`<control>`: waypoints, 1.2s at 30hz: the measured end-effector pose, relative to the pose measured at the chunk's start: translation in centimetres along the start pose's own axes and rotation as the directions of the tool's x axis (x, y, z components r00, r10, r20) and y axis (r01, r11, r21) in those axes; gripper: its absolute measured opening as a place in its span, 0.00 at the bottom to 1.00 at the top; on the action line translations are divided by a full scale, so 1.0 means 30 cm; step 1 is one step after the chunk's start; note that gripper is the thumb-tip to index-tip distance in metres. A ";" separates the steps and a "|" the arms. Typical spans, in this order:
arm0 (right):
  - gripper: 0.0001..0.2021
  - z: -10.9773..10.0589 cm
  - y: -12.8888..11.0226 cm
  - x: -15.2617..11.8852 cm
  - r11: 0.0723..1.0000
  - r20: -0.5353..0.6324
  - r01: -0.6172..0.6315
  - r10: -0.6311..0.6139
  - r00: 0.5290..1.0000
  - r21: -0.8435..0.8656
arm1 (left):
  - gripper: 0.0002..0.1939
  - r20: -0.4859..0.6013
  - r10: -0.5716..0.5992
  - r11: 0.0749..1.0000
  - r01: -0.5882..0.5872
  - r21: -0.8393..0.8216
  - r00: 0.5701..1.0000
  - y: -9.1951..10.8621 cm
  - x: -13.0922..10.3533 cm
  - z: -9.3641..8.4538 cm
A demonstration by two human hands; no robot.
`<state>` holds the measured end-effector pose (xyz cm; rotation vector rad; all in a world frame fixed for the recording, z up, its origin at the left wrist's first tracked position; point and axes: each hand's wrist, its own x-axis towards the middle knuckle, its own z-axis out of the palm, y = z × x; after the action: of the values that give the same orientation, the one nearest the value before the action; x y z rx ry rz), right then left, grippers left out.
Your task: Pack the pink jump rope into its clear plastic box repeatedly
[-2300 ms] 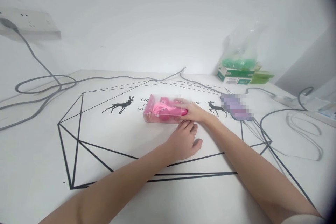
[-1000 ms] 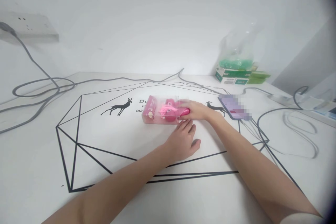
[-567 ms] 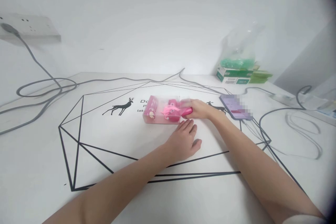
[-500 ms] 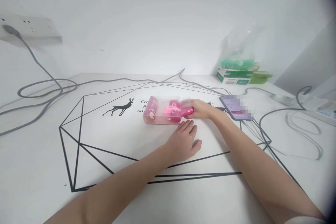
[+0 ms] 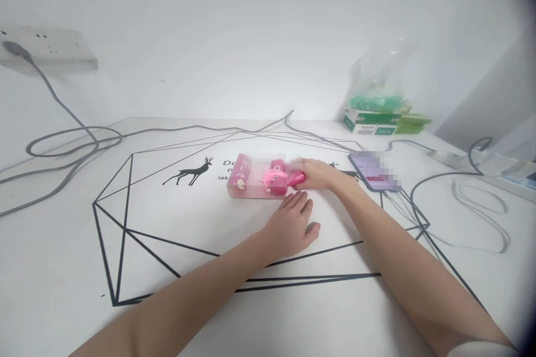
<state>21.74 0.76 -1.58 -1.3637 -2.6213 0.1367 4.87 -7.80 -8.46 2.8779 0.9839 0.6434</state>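
A clear plastic box (image 5: 255, 178) with a pink printed end lies on the white mat, its right end toward my right hand. Inside its right part is a bright pink item (image 5: 275, 177), whose handle-like end sticks out to the right. My right hand (image 5: 315, 174) is closed round that end; some of its fingers are hidden. My left hand (image 5: 292, 223) lies on the mat just in front of the box's right corner, fingers spread and holding nothing.
A phone (image 5: 374, 172) with a cable lies right of my right hand. Green and white boxes (image 5: 372, 120) under a plastic bag (image 5: 379, 83) stand at the back right. A grey cord (image 5: 184, 128) runs along the back; a socket strip (image 5: 54, 49) is on the wall.
My right hand and the pink end it holds have shifted slightly left, toward the box. My left hand has hardly moved.
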 end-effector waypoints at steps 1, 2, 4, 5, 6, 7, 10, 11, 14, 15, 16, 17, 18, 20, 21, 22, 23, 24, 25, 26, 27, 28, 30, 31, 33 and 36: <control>0.09 0.002 0.000 0.001 1.000 0.006 -0.001 0.001 1.000 -0.006 | 0.26 0.004 0.001 1.000 -0.001 0.001 1.000 0.000 0.000 -0.001; 0.09 0.003 0.002 0.002 1.000 0.010 -0.002 0.002 1.000 -0.012 | 0.26 0.008 0.002 1.000 -0.002 0.001 1.000 0.000 0.000 -0.002; 0.09 0.005 0.010 0.002 1.000 0.009 -0.005 0.005 1.000 -0.023 | 0.27 0.015 0.002 1.000 -0.002 -0.001 1.000 0.000 0.001 -0.005; 0.09 0.004 0.015 0.001 1.000 0.011 -0.004 0.004 1.000 -0.027 | 0.27 0.016 0.001 1.000 -0.001 -0.001 1.000 0.000 0.001 -0.007; 0.09 0.003 0.021 0.000 1.000 0.016 -0.004 0.004 1.000 -0.031 | 0.27 0.016 0.001 1.000 -0.001 0.000 1.000 0.000 0.002 -0.007; 0.09 0.002 0.027 -0.002 0.999 0.022 -0.007 0.008 1.000 -0.036 | 0.26 0.015 0.000 1.000 0.000 0.001 1.000 -0.001 0.002 -0.008; 0.08 -0.007 0.045 -0.007 0.999 0.028 -0.019 0.020 0.999 -0.044 | 0.26 0.008 0.002 1.000 -0.002 -0.001 1.000 -0.001 0.004 -0.009; 0.08 -0.010 0.050 -0.009 0.999 0.021 -0.014 0.015 1.000 -0.041 | 0.26 0.006 0.004 1.000 -0.004 -0.005 1.000 -0.002 0.004 -0.010; 0.09 -0.019 0.060 -0.015 1.000 0.010 0.017 -0.017 1.000 -0.019 | 0.25 0.005 0.008 1.000 -0.007 -0.023 1.000 -0.002 0.005 -0.013; 0.09 -0.022 0.062 -0.017 1.000 0.011 0.022 -0.021 1.000 -0.012 | 0.25 0.008 0.006 1.000 -0.006 -0.028 1.000 -0.003 0.005 -0.013; 0.09 -0.024 0.064 -0.018 1.000 0.014 0.024 -0.024 1.000 -0.005 | 0.25 0.010 0.004 1.000 -0.003 -0.030 1.000 -0.003 0.006 -0.013; 0.08 -0.026 0.067 -0.020 1.000 0.016 0.025 -0.025 1.000 0.000 | 0.26 0.014 0.000 1.000 0.000 -0.031 1.000 -0.004 0.006 -0.012; 0.08 -0.028 0.070 -0.021 1.000 0.015 0.026 -0.026 1.000 0.001 | 0.26 0.019 -0.004 1.000 0.005 -0.029 1.000 -0.004 0.006 -0.010; 0.07 -0.031 0.078 -0.023 1.000 0.015 0.029 -0.029 0.999 -0.003 | 0.27 0.025 -0.014 1.000 0.014 -0.027 1.000 -0.006 0.007 -0.007; 0.06 -0.032 0.084 -0.024 1.000 0.016 0.025 -0.025 1.000 -0.009 | 0.27 0.026 -0.018 0.999 0.019 -0.027 1.000 -0.006 0.007 -0.006; 0.06 -0.033 0.089 -0.025 1.000 0.019 0.019 -0.019 1.000 -0.014 | 0.28 0.024 -0.022 0.999 0.023 -0.026 0.999 -0.006 0.008 -0.005; 0.05 -0.034 0.095 -0.026 1.000 0.022 0.011 -0.011 1.000 -0.017 | 0.27 0.020 -0.026 0.999 0.027 -0.026 0.999 -0.007 0.008 -0.005; 0.05 -0.036 0.100 -0.028 1.000 0.026 0.005 -0.004 1.000 -0.016 | 0.27 0.015 -0.028 0.999 0.028 -0.025 1.000 -0.007 0.008 -0.005; 0.05 -0.037 0.104 -0.030 1.000 0.029 -0.001 0.002 1.000 -0.010 | 0.27 0.008 -0.029 0.999 0.029 -0.023 1.000 -0.007 0.008 -0.005; 0.05 -0.039 0.108 -0.032 1.000 0.031 -0.005 0.005 1.000 0.001 | 0.27 0.003 -0.028 0.999 0.028 -0.020 1.000 -0.007 0.008 -0.004; 0.05 -0.041 0.111 -0.035 1.000 0.033 -0.007 0.007 0.999 0.015 | 0.26 -0.001 -0.027 1.000 0.027 -0.016 1.000 -0.007 0.008 -0.004; 0.05 -0.044 0.114 -0.037 1.000 0.035 -0.011 0.010 0.999 0.029 | 0.26 -0.002 -0.026 1.000 0.026 -0.011 1.000 -0.008 0.008 -0.003; 0.05 -0.052 0.115 -0.042 0.998 0.045 -0.023 0.020 0.999 0.060 | 0.26 0.002 -0.029 1.000 0.029 0.004 1.000 -0.009 0.009 0.000; 0.06 -0.058 0.114 -0.045 0.997 0.053 -0.033 0.029 0.998 0.076 | 0.27 0.005 -0.032 0.999 0.032 0.012 0.999 -0.010 0.010 0.001; 0.09 -0.071 0.111 -0.051 0.993 0.062 -0.058 0.052 0.997 0.106 | 0.28 0.004 -0.037 0.999 0.037 0.026 0.999 -0.014 0.012 0.005; 0.10 -0.093 0.104 -0.060 0.986 0.060 -0.083 0.075 0.995 0.144 | 0.28 -0.002 -0.032 0.999 0.032 0.033 0.999 -0.020 0.017 0.008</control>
<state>25.81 1.07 0.41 -1.4328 -2.5430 0.3747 4.98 -7.01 -8.58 2.8841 1.0480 0.6338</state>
